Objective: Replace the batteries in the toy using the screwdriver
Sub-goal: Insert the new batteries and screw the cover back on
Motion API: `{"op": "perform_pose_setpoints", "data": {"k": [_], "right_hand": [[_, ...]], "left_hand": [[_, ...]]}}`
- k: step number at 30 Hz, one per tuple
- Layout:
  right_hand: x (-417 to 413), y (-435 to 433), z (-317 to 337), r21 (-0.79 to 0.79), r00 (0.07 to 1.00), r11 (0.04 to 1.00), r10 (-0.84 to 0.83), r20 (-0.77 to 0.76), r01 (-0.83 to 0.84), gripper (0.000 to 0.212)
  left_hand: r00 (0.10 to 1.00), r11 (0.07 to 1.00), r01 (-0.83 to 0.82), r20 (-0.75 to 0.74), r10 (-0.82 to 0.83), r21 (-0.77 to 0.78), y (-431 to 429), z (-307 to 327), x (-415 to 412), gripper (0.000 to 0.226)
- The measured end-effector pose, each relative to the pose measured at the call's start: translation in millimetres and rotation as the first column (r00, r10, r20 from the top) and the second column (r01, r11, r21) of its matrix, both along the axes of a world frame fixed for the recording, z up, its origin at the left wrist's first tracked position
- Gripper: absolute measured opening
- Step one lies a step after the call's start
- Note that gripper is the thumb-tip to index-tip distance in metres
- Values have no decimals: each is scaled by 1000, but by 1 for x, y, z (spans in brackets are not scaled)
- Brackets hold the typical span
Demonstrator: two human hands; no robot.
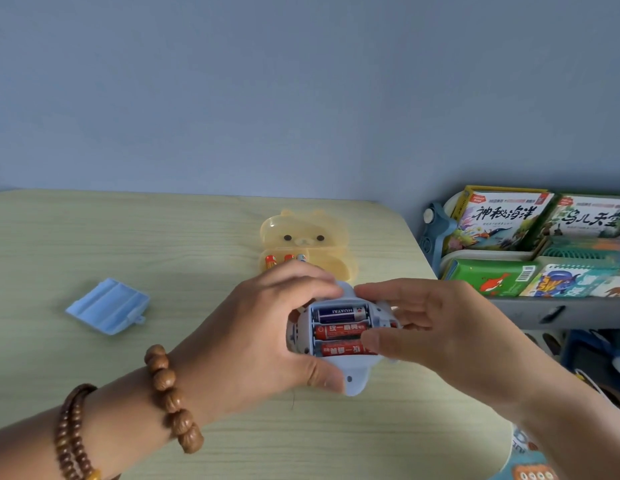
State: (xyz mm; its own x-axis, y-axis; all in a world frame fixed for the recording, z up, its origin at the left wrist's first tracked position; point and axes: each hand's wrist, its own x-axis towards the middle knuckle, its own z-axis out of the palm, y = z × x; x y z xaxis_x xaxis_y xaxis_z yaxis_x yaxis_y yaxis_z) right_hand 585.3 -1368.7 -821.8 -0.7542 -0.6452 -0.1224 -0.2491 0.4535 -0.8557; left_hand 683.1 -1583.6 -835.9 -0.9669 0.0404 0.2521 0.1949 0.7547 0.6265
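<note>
The left hand (267, 337) clamped the toy (339, 341). The right hand (433, 327) pressed on 3 batteries (339, 332), fingers together; each needed seating flat.

Place: a home, likely a child's room
Signs: picture books (502, 220) in rack at 3 o'clock; bear-shaped box (303, 237) on desk (128, 237); blue wall (267, 98)

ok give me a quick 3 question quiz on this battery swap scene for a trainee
1. True or false: the battery cover is fitted on the toy.
2. How many batteries sit in the toy's open compartment?
3. Where are the spare batteries? A) bear-shaped yellow case B) bookshelf C) left hand

Key:
1. False; it lies on the table, apart to the left.
2. Three: one dark blue, two red.
3. A
</note>
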Motion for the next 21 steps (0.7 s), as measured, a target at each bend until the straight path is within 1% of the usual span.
{"op": "perform_pose_setpoints", "data": {"k": [4, 10, 13, 16, 18, 21], "right_hand": [[-1, -6, 4, 51, 999, 998, -25, -29, 27, 42], [0, -10, 9, 87, 999, 996, -24, -45, 27, 40], [3, -12, 8, 120, 991, 992, -34, -128, 50, 39], [5, -12, 7, 135, 976, 989, -23, -218, 53, 43], [4, -9, 8, 140, 973, 990, 18, -228, 15, 48], [5, -7, 12, 165, 964, 980, 147, -223, -111, 60]], "left_hand": [[1000, 1000, -9, -4, 10, 9, 0, 1, -1, 88], [1000, 1000, -6, -6, 7, 12, -1, 0, -1, 89], [1000, 1000, -8, -15, 8, 9, -2, 0, -2, 88], [1000, 1000, -10, -15, 10, 6, -4, -2, -3, 88], [1000, 1000, -18, -17, 18, 8, -7, -3, -3, 89], [1000, 1000, -15, -3, 15, 0, -9, -3, -2, 90]]}}
